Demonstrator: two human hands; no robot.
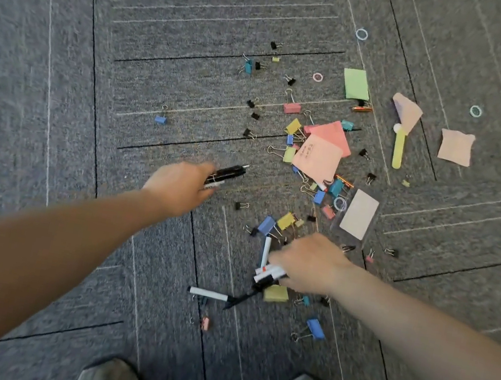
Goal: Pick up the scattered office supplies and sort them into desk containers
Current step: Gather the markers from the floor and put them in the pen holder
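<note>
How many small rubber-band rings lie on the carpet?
4: white ring top, pink ring beside green note, teal ring far right, pale ring by clear card sleeve. Others may be hidden.

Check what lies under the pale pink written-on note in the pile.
The pale pink note with writing overlaps a darker pink paper sheet and some yellow and blue binder clips at its edges. Anything beneath its middle is covered.

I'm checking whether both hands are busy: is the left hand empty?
No, the left hand grips a bundle of black pens above the carpet.
</note>
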